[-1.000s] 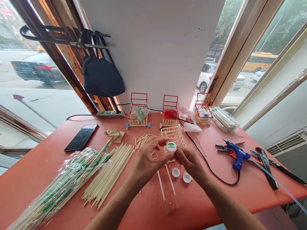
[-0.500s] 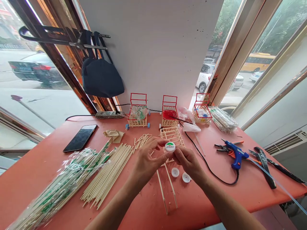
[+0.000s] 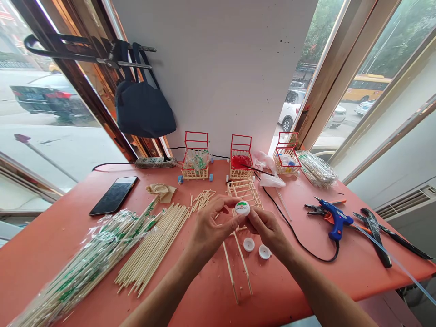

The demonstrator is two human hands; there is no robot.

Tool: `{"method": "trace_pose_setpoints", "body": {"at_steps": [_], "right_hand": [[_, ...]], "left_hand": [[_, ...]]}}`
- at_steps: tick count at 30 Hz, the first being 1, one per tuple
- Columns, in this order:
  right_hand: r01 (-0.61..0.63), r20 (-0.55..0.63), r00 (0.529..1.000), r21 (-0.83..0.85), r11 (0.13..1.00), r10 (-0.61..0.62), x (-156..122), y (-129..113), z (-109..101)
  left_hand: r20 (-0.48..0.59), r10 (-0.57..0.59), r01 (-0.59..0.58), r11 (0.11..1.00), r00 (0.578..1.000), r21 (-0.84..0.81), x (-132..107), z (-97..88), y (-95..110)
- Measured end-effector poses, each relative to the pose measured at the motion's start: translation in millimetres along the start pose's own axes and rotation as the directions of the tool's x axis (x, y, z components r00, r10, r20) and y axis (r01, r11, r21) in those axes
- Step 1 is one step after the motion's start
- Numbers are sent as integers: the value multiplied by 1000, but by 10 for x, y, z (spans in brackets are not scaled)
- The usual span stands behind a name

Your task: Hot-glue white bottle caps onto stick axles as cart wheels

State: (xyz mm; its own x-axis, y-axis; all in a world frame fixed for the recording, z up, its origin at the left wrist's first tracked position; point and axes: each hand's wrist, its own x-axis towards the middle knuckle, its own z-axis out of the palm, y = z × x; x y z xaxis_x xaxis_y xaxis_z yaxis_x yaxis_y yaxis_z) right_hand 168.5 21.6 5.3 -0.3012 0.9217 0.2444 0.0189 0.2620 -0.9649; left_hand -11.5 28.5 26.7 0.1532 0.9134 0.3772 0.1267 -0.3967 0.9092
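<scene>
Both our hands meet over the middle of the red worktop, pinching a white cap between them. The left hand has the cap's rim in a fingertip grip at its 9 o'clock side; the right hand closes on the rim from 3 o'clock. The cap is lifted clear of the worktop, its printed green-and-red face turned up toward us.

We judge the cap light, stiff plastic with a smooth face, likely to slip if squeezed flat; the ridged rim is the place to take it, gently, with fingertips on opposite sides.

Two more caps lie face down at 6 o'clock from the held one, just beside a stick frame lying flat. A wooden lattice sits at 12 o'clock, and behind it three small carts with red handles line the wall. Loose skewers and wrapped bundles spread at 9 o'clock, a phone beyond them. A blue glue gun and pliers rest at 3 o'clock.
</scene>
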Motion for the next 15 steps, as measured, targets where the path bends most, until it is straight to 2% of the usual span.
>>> {"method": "trace_pose_setpoints", "body": {"at_steps": [15], "right_hand": [[-27,12,1000,12,1000,27,-7,7,-4]], "left_hand": [[3,-6,7,999,1000,-52,-1,2,10]]}}
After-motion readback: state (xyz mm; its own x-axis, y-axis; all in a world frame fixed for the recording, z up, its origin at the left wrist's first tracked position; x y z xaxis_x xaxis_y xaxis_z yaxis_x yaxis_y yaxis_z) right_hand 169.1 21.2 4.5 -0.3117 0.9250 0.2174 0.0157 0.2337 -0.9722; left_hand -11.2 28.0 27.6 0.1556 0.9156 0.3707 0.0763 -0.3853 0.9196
